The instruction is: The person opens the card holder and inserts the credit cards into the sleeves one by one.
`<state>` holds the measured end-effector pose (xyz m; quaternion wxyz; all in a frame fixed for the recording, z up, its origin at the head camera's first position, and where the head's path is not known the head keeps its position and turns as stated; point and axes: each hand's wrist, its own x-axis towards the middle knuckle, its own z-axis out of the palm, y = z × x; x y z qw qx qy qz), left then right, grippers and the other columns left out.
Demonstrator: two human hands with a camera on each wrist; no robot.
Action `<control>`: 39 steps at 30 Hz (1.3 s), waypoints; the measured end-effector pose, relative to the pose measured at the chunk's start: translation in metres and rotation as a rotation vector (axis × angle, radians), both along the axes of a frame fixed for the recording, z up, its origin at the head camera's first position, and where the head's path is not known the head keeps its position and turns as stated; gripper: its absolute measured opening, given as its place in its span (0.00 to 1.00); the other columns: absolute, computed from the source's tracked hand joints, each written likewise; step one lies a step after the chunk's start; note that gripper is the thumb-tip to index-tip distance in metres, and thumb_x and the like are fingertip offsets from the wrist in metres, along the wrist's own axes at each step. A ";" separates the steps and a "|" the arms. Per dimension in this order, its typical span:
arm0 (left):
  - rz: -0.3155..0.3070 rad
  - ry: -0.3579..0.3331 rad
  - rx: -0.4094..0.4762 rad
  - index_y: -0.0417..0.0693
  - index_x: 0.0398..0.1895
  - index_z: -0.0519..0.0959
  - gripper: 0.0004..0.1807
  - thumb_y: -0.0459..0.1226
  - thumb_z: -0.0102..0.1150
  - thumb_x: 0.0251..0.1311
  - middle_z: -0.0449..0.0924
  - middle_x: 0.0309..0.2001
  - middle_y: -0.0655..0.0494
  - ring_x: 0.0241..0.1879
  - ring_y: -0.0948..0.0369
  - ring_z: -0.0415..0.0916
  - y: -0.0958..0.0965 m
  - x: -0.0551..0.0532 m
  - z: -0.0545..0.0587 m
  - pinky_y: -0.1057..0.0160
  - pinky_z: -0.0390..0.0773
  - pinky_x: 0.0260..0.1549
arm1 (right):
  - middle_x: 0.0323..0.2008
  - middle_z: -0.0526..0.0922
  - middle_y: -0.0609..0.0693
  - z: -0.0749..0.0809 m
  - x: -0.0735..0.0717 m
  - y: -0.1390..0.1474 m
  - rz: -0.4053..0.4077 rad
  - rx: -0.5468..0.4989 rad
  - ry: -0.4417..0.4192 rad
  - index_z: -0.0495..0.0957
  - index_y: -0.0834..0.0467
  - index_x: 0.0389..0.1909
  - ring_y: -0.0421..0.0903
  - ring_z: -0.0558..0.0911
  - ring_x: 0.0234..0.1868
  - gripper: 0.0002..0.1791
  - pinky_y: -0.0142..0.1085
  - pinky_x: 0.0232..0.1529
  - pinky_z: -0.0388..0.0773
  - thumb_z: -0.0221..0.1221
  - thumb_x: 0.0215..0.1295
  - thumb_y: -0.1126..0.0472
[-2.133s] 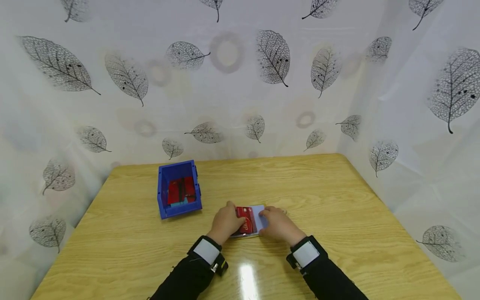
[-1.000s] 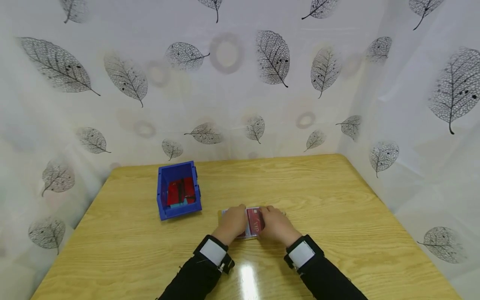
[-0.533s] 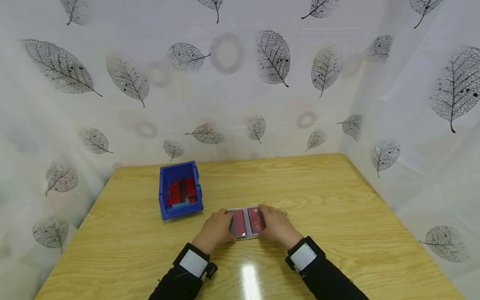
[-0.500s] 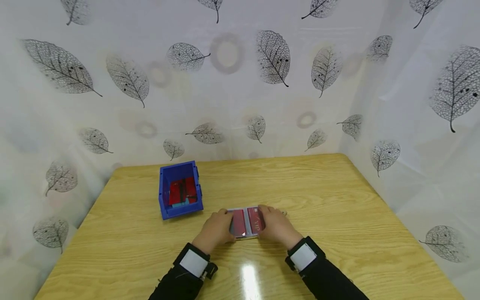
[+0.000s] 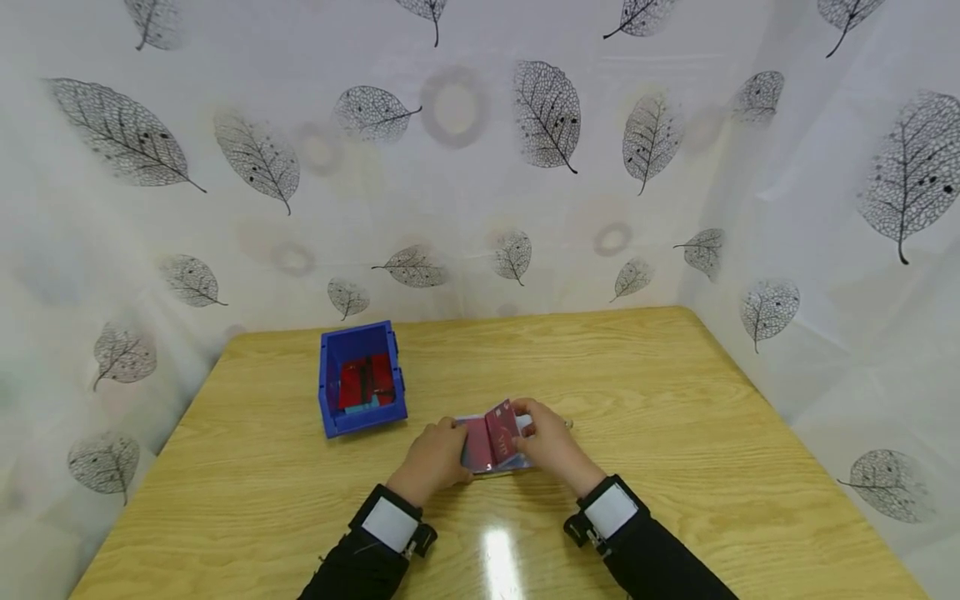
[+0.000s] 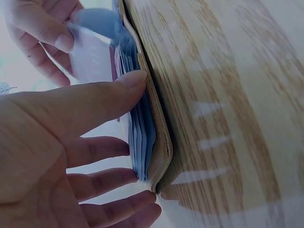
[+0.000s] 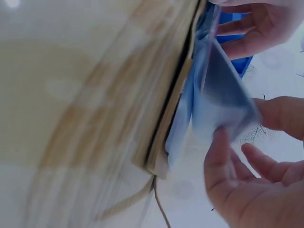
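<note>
A card holder with clear plastic pages [image 6: 151, 126] lies open on the table; its tan cover [image 6: 164, 142] shows in the left wrist view. My left hand [image 5: 429, 460] grips its left side, thumb at the near edge and fingers at the far edge. A red card [image 5: 477, 446] shows in the left-hand page. My right hand [image 5: 557, 446] pinches the outer edge of a clear page [image 7: 221, 107] between thumb and finger. That page holds a red VIP card [image 5: 502, 432] and stands lifted at a slant over the holder. A thin cord [image 7: 161, 204] trails from the cover.
A blue plastic box [image 5: 362, 427] stands at the back left of the wooden table [image 5: 637, 367], with red items [image 5: 381, 379] and a light blue item inside. A leaf-patterned white sheet [image 5: 465, 192] hangs behind and at both sides.
A page has been turned leftward, and my left hand has moved to the holder's left side. Since half a second ago, my right hand has lifted the VIP card page from lying flat.
</note>
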<state>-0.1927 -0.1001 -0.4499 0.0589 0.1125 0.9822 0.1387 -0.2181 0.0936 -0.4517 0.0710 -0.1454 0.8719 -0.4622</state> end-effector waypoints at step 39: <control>0.025 -0.086 0.359 0.43 0.42 0.84 0.15 0.45 0.63 0.62 0.78 0.56 0.43 0.55 0.46 0.75 -0.026 -0.003 0.000 0.46 0.74 0.52 | 0.44 0.85 0.55 -0.003 0.011 -0.015 0.335 0.256 0.206 0.82 0.59 0.51 0.50 0.82 0.43 0.17 0.44 0.41 0.79 0.55 0.71 0.52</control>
